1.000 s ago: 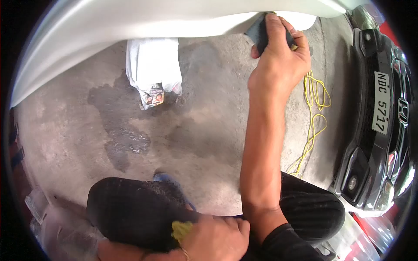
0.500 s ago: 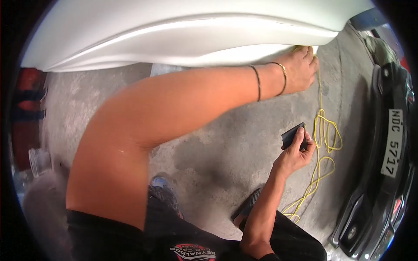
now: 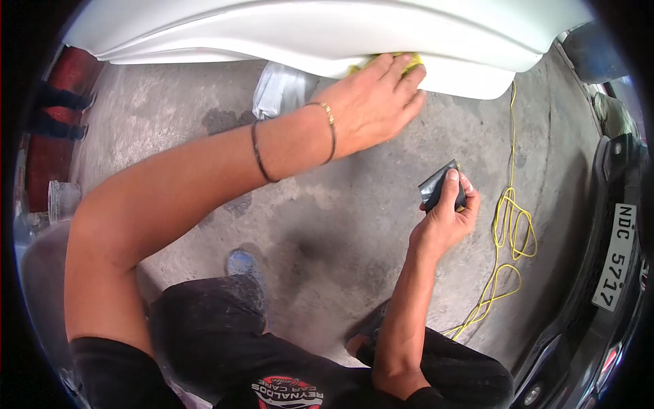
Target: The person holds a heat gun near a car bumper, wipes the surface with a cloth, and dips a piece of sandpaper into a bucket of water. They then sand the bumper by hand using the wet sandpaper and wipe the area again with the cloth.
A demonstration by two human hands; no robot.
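My left hand (image 3: pixel 378 105) presses a yellow cloth (image 3: pixel 412 61) against the lower edge of a white car body panel (image 3: pixel 286 31). Its fingers lie over the cloth and hide most of it. My right hand (image 3: pixel 449 215) is apart from the panel, above the floor, pinching a dark flat piece (image 3: pixel 437 187) between thumb and fingers. That piece looks like a thin folded sheet, grey-black with a slight sheen. A bit of yellow shows behind it, too small to make out.
A yellow cord (image 3: pixel 501 225) lies in loops on the concrete floor (image 3: pixel 320 218). On the right stands a black car bumper with a licence plate (image 3: pixel 614 255). A clear plastic bag (image 3: pixel 279 88) lies under the panel. A whitish bucket (image 3: pixel 63 201) and a person's legs (image 3: pixel 61 112) are at left.
My left hand has moved left along the panel's lower edge with the yellow cloth. My right hand, still gripping the dark piece, sits slightly higher and further left in view.
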